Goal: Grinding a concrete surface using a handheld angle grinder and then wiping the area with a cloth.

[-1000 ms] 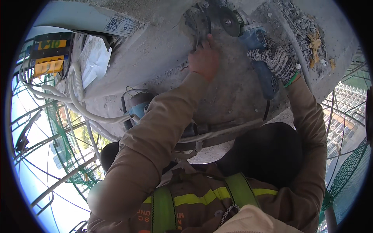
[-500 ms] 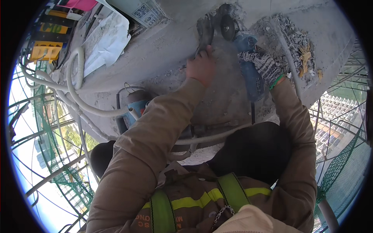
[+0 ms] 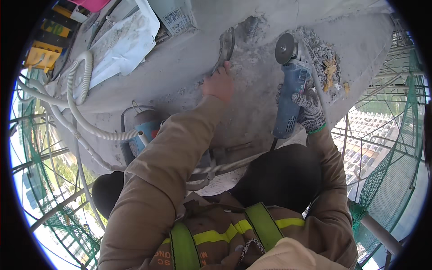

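Note:
My right hand, in a grey knitted glove with a green cuff, is closed around the body of a blue angle grinder. The grinder's dark round disc points away from me, and its cord leaves the near end. My bare left hand is closed on the near end of a dark, narrow tool with a rounded far end; its exact kind I cannot make out. Beyond both hands, a rough hollow is broken into the grey concrete.
Broken rubble lies right of the grinder. Another blue power tool with a pale corrugated hose stands left of my left forearm. A dusty white sheet lies at the far left. Green netting and scaffold poles flank both sides, above a drop.
The grinder has come away from the hollow, toward me and to the right, its disc now fully in sight. My left hand and its dark tool sit slightly nearer and further left. The view has shifted too.

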Demonstrator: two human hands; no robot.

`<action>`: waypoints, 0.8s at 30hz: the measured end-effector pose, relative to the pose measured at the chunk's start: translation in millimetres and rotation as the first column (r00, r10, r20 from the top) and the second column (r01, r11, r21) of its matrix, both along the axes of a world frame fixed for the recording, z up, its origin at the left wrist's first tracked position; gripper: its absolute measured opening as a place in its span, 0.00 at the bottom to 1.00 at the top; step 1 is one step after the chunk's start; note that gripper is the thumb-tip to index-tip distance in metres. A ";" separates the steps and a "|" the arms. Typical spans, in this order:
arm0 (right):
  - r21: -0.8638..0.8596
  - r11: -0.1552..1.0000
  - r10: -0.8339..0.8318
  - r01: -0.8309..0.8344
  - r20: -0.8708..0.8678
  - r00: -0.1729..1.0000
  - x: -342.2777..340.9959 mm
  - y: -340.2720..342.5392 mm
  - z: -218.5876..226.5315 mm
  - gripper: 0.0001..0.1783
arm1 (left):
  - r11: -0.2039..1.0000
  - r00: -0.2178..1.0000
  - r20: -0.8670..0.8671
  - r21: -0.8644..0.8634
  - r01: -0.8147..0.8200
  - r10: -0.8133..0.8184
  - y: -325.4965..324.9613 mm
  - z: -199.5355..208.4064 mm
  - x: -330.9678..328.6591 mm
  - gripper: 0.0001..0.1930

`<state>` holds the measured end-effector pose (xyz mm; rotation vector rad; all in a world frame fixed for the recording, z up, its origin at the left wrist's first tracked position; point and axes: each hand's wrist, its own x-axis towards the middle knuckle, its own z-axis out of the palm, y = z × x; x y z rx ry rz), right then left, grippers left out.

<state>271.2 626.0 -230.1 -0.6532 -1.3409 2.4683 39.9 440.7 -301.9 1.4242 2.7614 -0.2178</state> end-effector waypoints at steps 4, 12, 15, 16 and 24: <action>0.193 0.980 0.023 -0.056 0.169 0.985 -7.8 4.2 11.0 0.33 | 1.000 1.000 0.020 -0.009 -0.020 0.021 1.0 -2.1 0.6 0.32; -0.007 0.983 0.178 -0.181 0.218 0.960 -34.7 -16.3 30.0 0.27 | 0.995 0.999 -0.041 0.089 -0.032 0.036 -7.7 -10.8 3.8 0.30; -0.211 0.954 0.239 -0.213 0.102 0.966 -34.8 -17.9 37.1 0.30 | 0.995 0.999 -0.046 0.100 -0.016 0.021 -12.9 -11.6 5.3 0.30; -0.170 0.957 0.251 -0.236 0.076 0.965 -34.2 -17.0 38.7 0.31 | 0.994 0.999 -0.043 0.107 -0.008 0.013 -13.2 -11.8 4.4 0.30; 0.194 0.921 0.292 -0.339 0.236 0.927 -17.6 -26.7 48.9 0.30 | 1.000 0.998 -0.061 0.029 -0.011 0.012 -16.5 -13.2 2.0 0.30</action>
